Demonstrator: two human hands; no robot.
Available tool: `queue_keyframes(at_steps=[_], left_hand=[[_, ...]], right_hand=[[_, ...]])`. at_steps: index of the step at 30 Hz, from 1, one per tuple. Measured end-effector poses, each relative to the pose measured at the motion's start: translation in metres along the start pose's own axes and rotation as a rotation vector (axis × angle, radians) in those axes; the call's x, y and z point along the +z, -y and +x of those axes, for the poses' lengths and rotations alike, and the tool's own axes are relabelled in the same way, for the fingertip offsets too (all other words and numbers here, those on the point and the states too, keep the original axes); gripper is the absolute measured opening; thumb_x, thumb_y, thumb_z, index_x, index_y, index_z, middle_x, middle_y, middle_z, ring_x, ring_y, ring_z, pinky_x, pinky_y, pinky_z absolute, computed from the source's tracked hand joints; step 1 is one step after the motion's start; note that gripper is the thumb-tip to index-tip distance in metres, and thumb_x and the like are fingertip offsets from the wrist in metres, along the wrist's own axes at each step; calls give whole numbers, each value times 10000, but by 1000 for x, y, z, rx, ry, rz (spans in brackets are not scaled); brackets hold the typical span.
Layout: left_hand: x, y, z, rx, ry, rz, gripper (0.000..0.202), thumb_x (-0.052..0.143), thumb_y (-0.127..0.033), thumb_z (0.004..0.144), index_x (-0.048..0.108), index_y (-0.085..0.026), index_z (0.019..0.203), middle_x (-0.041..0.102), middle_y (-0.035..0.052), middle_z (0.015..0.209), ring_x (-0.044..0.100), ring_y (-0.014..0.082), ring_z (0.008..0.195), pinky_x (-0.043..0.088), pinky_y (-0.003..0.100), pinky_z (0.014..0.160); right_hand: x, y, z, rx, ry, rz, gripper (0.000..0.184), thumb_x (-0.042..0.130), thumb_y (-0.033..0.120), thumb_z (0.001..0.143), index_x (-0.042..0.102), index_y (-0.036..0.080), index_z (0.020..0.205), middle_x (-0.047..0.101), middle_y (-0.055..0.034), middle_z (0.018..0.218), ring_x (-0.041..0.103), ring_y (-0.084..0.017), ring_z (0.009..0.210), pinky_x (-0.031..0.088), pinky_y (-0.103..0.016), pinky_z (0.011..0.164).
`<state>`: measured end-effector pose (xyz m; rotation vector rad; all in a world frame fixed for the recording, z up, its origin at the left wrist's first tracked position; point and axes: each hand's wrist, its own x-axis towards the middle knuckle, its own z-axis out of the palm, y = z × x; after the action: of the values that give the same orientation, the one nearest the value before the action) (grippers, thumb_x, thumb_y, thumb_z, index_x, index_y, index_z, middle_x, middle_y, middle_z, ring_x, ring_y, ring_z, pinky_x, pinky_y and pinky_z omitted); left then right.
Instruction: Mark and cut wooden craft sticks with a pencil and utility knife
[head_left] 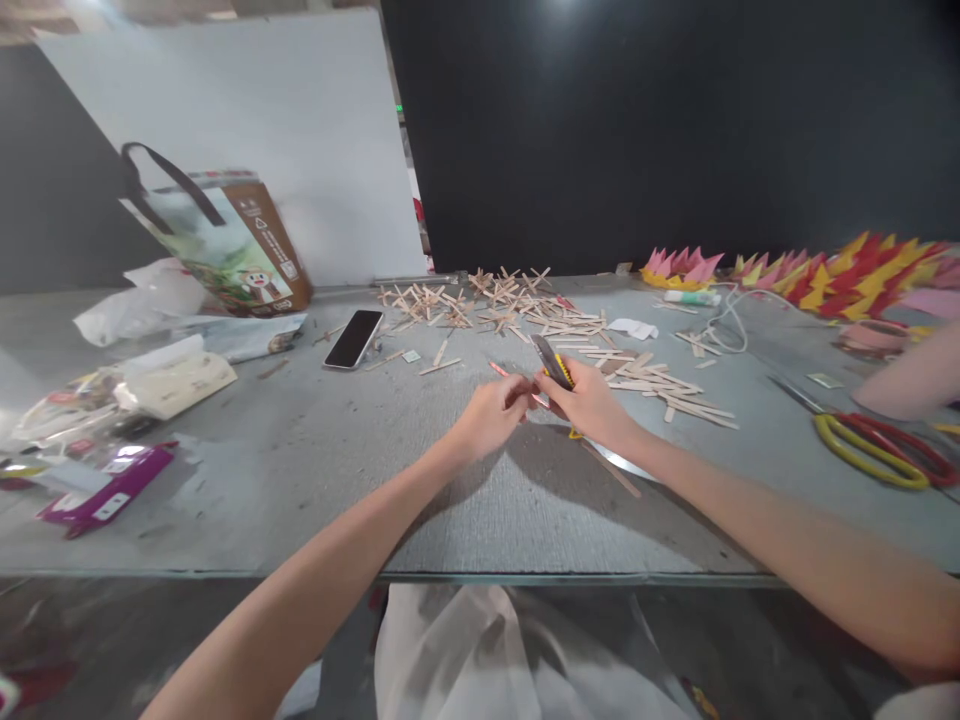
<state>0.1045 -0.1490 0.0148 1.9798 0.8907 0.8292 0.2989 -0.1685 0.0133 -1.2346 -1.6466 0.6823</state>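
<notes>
My left hand (495,412) is closed around a thin red pencil (498,370), its end poking out above the fingers. Close beside it, my right hand (592,402) grips a black and yellow utility knife (553,362), whose blade I cannot make out. Both hands meet just above the grey table (300,490). Under my right forearm lies a shiny metal strip (619,460), partly covered, with a loose wooden stick (611,470) alongside. Beyond the hands are scattered wooden sticks (667,385) and a pile of crossed sticks (431,303).
Left of the sticks lies a phone (355,339). A carrier bag (225,245) and a purple packet (112,490) are farther left. On the right are scissors (874,450), a white cable (731,320), folded paper shapes (847,275) and another person's arm (915,375).
</notes>
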Motion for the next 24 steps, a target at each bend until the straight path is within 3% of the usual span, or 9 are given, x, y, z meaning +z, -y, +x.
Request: queue_keyframes(at_steps=[4,9,13,17,21,24], left_hand=[[0,1,-2,52,62,179,230,518,-231,1018,735,-179,1073,748,43,951,664,175,836,494,295,803],[16,-5,-9,422,248,357,250,533,-257,1077,746,-200,1194,726,108,1179,629,240,1158,484,390,1062],[38,-6,-13,555,318,476,350,551,-299,1085,677,-248,1408,668,131,1346,539,274,1277,443,456,1149],[46,-3,-10,590,357,524,266,588,-323,1072,746,-243,1270,688,114,1281,546,273,1205,447,438,1116],[38,2,-6,586,325,465,178,633,-318,1050,745,-182,1031,711,110,1133,553,252,1156,466,392,1072],[34,4,-8,584,306,575,170,573,-250,1067,710,-175,1001,698,119,1119,566,258,1147,470,413,1063]], right_hand=[[-7,-1,7,7,-70,62,317,655,515,982,563,238,860,490,71,564,446,-126,465,351,-266,476],[-17,0,13,8,-144,108,267,651,470,983,567,238,882,494,74,538,451,-124,444,355,-269,461],[-23,0,17,-3,-204,130,287,685,485,958,561,241,871,491,71,546,451,-122,429,351,-270,431],[-28,4,21,10,-243,196,323,737,499,920,546,246,855,452,83,552,428,-111,417,342,-262,406],[-29,4,21,1,-252,190,336,738,501,921,533,248,836,436,82,553,425,-109,412,337,-262,397],[-28,3,20,-5,-229,180,354,735,506,927,514,252,819,442,78,558,439,-112,425,354,-266,409]])
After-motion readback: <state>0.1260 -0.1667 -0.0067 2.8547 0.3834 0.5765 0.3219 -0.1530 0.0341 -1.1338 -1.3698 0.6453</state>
